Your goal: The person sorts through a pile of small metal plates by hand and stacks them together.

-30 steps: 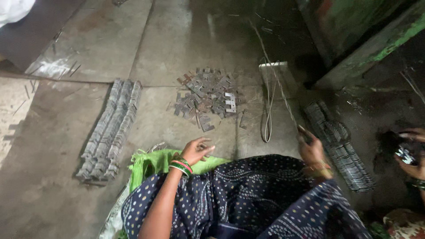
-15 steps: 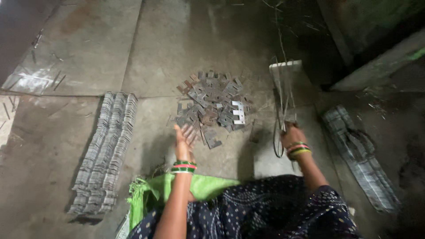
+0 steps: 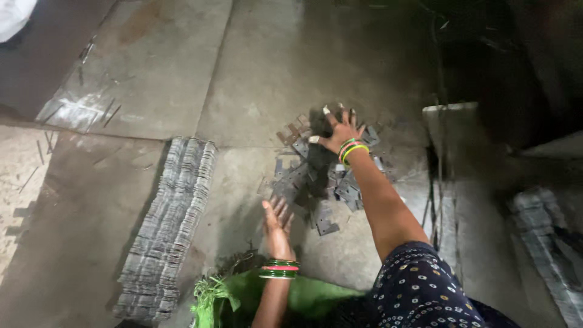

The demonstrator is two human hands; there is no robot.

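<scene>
Right hand already over the far part of the scattered metal plates, fingers spread and curled down onto the pile; contact looks likely, but blur hides whether anything is actually clamped. Left hand flat on the concrete floor at the near edge, fingers together, pointing to 12 o'clock, holding nothing. Pile sits at 1 o'clock from left fingertips, just beside them; right hand clearly the nearer one. No single long axis: plates lie at all angles, overlapping. Look: small, thin, flat, dull grey stampings with notched outlines, some rusty brown. Stacked row of plates at 9 o'clock from left hand, well apart, long axis roughly 12–6.
</scene>
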